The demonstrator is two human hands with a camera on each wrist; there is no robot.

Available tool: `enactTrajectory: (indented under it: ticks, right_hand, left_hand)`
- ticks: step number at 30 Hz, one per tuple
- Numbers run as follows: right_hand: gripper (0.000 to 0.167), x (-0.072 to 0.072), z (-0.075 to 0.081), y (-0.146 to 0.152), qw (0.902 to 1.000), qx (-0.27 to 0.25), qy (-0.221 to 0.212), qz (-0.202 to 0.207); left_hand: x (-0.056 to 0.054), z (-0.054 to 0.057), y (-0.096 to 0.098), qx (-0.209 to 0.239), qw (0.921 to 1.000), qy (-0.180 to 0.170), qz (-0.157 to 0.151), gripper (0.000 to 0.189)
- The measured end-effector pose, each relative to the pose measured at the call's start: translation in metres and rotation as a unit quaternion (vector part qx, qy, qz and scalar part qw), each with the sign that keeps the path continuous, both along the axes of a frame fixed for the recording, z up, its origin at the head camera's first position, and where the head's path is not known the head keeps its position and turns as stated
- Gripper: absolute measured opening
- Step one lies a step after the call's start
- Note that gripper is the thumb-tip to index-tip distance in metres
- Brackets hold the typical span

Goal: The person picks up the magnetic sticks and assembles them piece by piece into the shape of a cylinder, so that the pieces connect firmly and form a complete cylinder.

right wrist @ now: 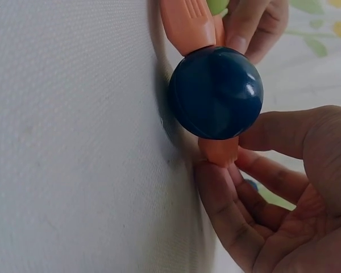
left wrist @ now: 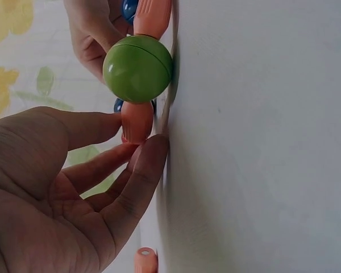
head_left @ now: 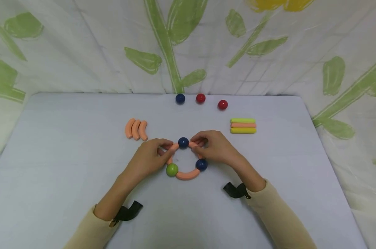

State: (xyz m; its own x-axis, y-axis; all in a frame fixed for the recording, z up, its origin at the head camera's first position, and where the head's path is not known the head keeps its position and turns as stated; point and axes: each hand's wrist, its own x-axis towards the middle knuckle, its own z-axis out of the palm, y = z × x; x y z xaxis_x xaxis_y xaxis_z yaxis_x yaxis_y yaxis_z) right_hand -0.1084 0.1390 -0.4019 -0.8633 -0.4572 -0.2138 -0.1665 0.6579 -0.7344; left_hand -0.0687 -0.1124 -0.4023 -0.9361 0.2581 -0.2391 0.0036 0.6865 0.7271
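On the table lies a ring of curved orange rods joined by balls. Its front curved rod [head_left: 188, 175] runs between a green ball [head_left: 172, 169] at the left and a dark blue ball [head_left: 201, 164] at the right; another blue ball [head_left: 183, 143] forms the top. My left hand [head_left: 148, 156] pinches the left curved rod [left wrist: 137, 122] between thumb and fingers, just beyond the green ball. The right curved rod [right wrist: 219, 149] is pinched by my right hand [head_left: 215, 147], past the right blue ball. Fingers partly hide both side rods.
Left of the ring, three curved orange rods [head_left: 136, 129] lie side by side. Straight rods [head_left: 243, 125] in green, orange and yellow are at the right. Near the back edge sit a blue ball [head_left: 180, 99] and two red balls [head_left: 201, 98]. A leaf-patterned curtain [head_left: 107, 45] hangs behind.
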Motion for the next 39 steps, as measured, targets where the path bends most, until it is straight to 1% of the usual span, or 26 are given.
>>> enactTrajectory:
  ticks: [8,11,16,21,27,34,39]
  right_hand:
    - [0.022,-0.0008,-0.0012,-0.0017,1.0000,-0.001,0.002,0.005]
    - [0.022,-0.0011,-0.0013,-0.0011,1.0000,-0.004,0.005,0.004]
    - [0.024,-0.0027,-0.0012,-0.0009,0.9997,-0.011,0.016,0.012]
    - [0.024,-0.0019,-0.0020,0.0008,0.9999,-0.011,0.011,0.006]
    - [0.024,-0.0021,-0.0048,-0.0020,0.9997,-0.020,0.010,0.012]
    - [0.029,-0.0014,-0.0023,-0.0020,0.9992,-0.031,0.009,0.021]
    - [0.030,-0.0007,-0.0007,0.0029,0.9994,-0.033,0.009,0.010]
  left_hand:
    - [-0.0011,-0.0010,-0.0016,0.011,0.9999,-0.006,0.004,0.039]
    - [-0.0024,-0.0006,-0.0009,0.008,0.9999,-0.008,0.004,0.040]
    - [-0.0043,0.0004,-0.0001,0.005,0.9997,-0.019,0.014,0.040]
    - [-0.0038,-0.0014,0.0011,0.006,0.9996,-0.024,0.010,0.042]
    - [-0.0021,-0.0031,-0.0028,0.003,0.9996,-0.025,0.016,0.042]
    - [-0.0016,-0.0049,-0.0053,0.011,0.9994,-0.031,0.013,0.043]
    - [-0.0042,-0.0053,-0.0034,0.010,0.9995,-0.029,0.009,0.042]
